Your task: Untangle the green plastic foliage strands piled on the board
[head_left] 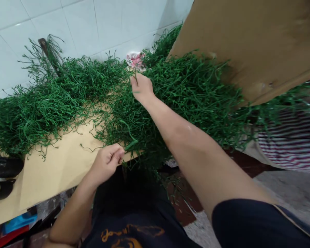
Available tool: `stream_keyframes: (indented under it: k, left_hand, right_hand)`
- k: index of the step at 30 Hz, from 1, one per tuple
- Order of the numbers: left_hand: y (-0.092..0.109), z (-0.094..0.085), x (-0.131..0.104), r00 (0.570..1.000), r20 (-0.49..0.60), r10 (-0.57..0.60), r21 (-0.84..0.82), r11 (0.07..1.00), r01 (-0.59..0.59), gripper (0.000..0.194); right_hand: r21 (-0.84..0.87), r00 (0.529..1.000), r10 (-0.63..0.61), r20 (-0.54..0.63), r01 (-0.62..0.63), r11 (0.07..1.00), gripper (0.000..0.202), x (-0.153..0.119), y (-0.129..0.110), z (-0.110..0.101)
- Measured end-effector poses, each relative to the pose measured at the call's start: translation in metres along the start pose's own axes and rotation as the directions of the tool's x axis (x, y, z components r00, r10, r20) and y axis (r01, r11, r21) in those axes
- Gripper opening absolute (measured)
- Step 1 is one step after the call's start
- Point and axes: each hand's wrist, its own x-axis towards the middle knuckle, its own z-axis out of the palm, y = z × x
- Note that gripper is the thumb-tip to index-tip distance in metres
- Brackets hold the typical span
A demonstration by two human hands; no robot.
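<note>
My left hand [110, 161] is closed in a pinch at the board's near edge. It grips a thin green plant stem [130, 144] that looks artificial and points up and to the right. Farther off, my right hand [142, 88] is closed with thumb and fingertips together, over the left part of a large heap of green stems [193, 86]. A small green streak shows by its fingers, but what they pinch is too small to make out. Many stems end in small bud-like tips. A second long heap of stems [46, 106] lies along the wall side.
The tan board [59, 165] carries both heaps. A large cardboard sheet [250, 44] leans over the right heap. A pink-and-white item [135, 60] sits by the tiled wall. Black cylinder [5, 166] and black mug [1, 189] stand left; striped cloth [291, 141] lies right.
</note>
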Motion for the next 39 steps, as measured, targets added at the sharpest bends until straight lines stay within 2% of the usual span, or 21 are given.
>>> stream_keyframes:
  k: [2, 4, 7, 9, 13, 16, 18, 21, 23, 26, 27, 28, 29, 31, 33, 36, 39]
  left_hand:
    - [-0.005, -0.005, 0.009, 0.993, -0.102, -0.063, -0.056, 0.997, 0.058, 0.032]
    - [-0.012, -0.011, 0.024, 0.972, -0.202, -0.117, -0.109, 0.989, 0.096, 0.027]
    - [-0.018, -0.017, 0.041, 0.959, -0.251, -0.132, -0.102, 0.989, 0.109, 0.021]
    - [-0.018, -0.019, 0.043, 0.954, -0.271, -0.130, -0.086, 0.990, 0.111, 0.018]
    - [-0.020, -0.020, 0.040, 0.942, -0.295, -0.159, -0.115, 0.985, 0.130, 0.016]
    - [-0.024, -0.019, 0.042, 0.943, -0.285, -0.170, -0.114, 0.983, 0.142, 0.015]
    - [-0.029, -0.020, 0.044, 0.945, -0.290, -0.149, -0.040, 0.989, 0.144, 0.015]
    - [-0.035, -0.028, 0.047, 0.934, -0.352, -0.057, 0.154, 0.981, 0.118, 0.029]
    - [-0.037, -0.037, 0.050, 0.899, -0.436, 0.022, 0.232, 0.969, 0.089, 0.037]
    - [-0.031, -0.050, 0.061, 0.802, -0.584, 0.123, 0.249, 0.968, 0.033, 0.050]
    - [-0.028, -0.053, 0.067, 0.780, -0.609, 0.144, 0.247, 0.969, 0.013, 0.054]
    - [-0.024, -0.055, 0.073, 0.778, -0.610, 0.152, 0.236, 0.972, -0.005, 0.056]
    - [-0.020, -0.056, 0.079, 0.798, -0.586, 0.141, 0.213, 0.977, -0.017, 0.053]
    - [-0.014, -0.056, 0.090, 0.867, -0.491, 0.078, 0.149, 0.989, -0.004, 0.032]
    - [-0.012, -0.054, 0.096, 0.913, -0.407, -0.006, 0.105, 0.993, 0.053, 0.023]
    - [-0.014, -0.048, 0.096, 0.938, -0.337, -0.081, 0.078, 0.991, 0.113, 0.030]
    - [-0.015, -0.037, 0.086, 0.960, -0.274, -0.054, 0.075, 0.994, 0.077, 0.030]
  right_hand:
    - [0.110, 0.987, -0.157, 0.024, 0.154, 0.982, 0.025, 0.001, -0.006, -0.007]
    - [0.223, 0.945, -0.312, 0.095, 0.285, 0.932, 0.015, -0.006, -0.022, -0.013]
    - [0.326, 0.877, -0.427, 0.219, 0.346, 0.880, 0.002, -0.016, -0.043, -0.021]
    - [0.349, 0.862, -0.432, 0.266, 0.331, 0.876, 0.009, -0.020, -0.046, -0.025]
    - [0.367, 0.868, -0.412, 0.277, 0.301, 0.880, 0.029, -0.021, -0.040, -0.033]
    - [0.344, 0.878, -0.396, 0.269, 0.296, 0.891, 0.036, -0.022, -0.039, -0.036]
    - [0.327, 0.885, -0.377, 0.275, 0.282, 0.902, 0.036, -0.022, -0.040, -0.038]
    - [0.359, 0.881, -0.359, 0.310, 0.241, 0.902, 0.028, -0.024, -0.040, -0.039]
    - [0.393, 0.875, -0.354, 0.329, 0.214, 0.894, 0.019, -0.026, -0.038, -0.039]
    - [0.438, 0.862, -0.369, 0.347, 0.199, 0.877, 0.012, -0.029, -0.039, -0.038]
    - [0.449, 0.854, -0.383, 0.352, 0.206, 0.870, 0.013, -0.030, -0.040, -0.037]
    - [0.457, 0.844, -0.402, 0.355, 0.218, 0.862, 0.015, -0.030, -0.041, -0.037]
    - [0.462, 0.835, -0.422, 0.353, 0.237, 0.855, 0.019, -0.031, -0.043, -0.037]
    - [0.448, 0.827, -0.449, 0.338, 0.278, 0.850, 0.028, -0.032, -0.046, -0.037]
    - [0.389, 0.843, -0.440, 0.309, 0.310, 0.867, 0.035, -0.033, -0.047, -0.036]
    - [0.239, 0.888, -0.392, 0.239, 0.338, 0.911, 0.038, -0.035, -0.046, -0.029]
    - [0.059, 0.919, -0.355, 0.173, 0.350, 0.935, 0.039, -0.034, -0.042, -0.017]
